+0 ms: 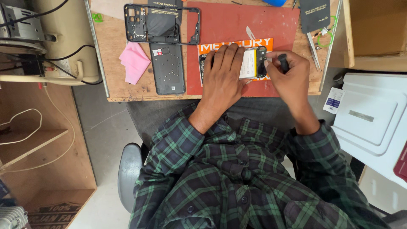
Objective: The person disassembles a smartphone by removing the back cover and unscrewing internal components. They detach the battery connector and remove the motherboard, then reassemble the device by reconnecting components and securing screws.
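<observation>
An opened phone point(254, 59) with a white battery lies on a red mat point(237, 25) on the wooden bench. My left hand point(222, 76) lies flat over the phone's left part, pressing it down. My right hand point(288, 78) grips a black-handled screwdriver point(283, 62) whose tip points at the phone's right end. Both sleeves are green plaid.
A dark phone back cover point(168, 70) with several tiny screws on it lies left of the mat, beside a pink cloth point(135, 61). A black phone frame point(161, 24) sits behind. Tweezers point(313, 51) lie at the right; a cardboard box point(375, 29) stands beyond.
</observation>
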